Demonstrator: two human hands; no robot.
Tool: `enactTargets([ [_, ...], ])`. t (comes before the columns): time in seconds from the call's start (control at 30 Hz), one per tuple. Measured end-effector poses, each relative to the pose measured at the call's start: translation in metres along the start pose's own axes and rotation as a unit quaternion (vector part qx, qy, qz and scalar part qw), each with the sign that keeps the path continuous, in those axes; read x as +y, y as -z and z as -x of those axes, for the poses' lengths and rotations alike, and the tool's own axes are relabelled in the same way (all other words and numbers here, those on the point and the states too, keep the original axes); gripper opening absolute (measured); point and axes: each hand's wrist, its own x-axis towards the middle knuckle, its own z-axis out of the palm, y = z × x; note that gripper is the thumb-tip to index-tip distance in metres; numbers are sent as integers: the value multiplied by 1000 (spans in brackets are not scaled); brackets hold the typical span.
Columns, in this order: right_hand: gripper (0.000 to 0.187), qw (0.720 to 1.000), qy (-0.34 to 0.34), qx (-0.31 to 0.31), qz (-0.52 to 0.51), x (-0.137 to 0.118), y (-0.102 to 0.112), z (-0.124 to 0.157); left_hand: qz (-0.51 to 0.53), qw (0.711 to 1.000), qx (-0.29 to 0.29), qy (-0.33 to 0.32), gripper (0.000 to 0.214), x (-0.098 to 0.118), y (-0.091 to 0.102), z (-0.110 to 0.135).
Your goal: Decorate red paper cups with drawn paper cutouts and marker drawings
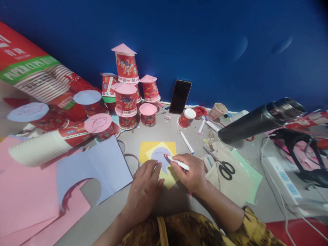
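My right hand (pixel 191 174) grips a white marker with a red tip (pixel 176 162), and the tip rests on a pale blue paper circle (pixel 160 155). That circle lies on yellow paper (pixel 148 149) near the table's middle. My left hand (pixel 144 190) lies flat with fingers stretched out, pressing on the lower edge of the blue circle and the yellow paper.
Red paper cups with pink paper lids (pixel 126 93) are stacked at the back. A black phone (pixel 180 96) leans on the blue wall. Scissors (pixel 222 164), loose markers (pixel 187 142), a black flask (pixel 258 120), a power strip (pixel 282 178), and blue (pixel 102 171) and pink sheets (pixel 25 194) lie around.
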Motion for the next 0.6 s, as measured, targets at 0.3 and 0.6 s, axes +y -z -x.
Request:
enactTargets([
  [0.3,20,1000,6,-24,-2,1,-5,-1,1,1000,2,-2,34,0,1,-1],
  [0.6,25,1000,-21,-8,17,2,3,2,3,1000,3,4,35,1,1,-1],
])
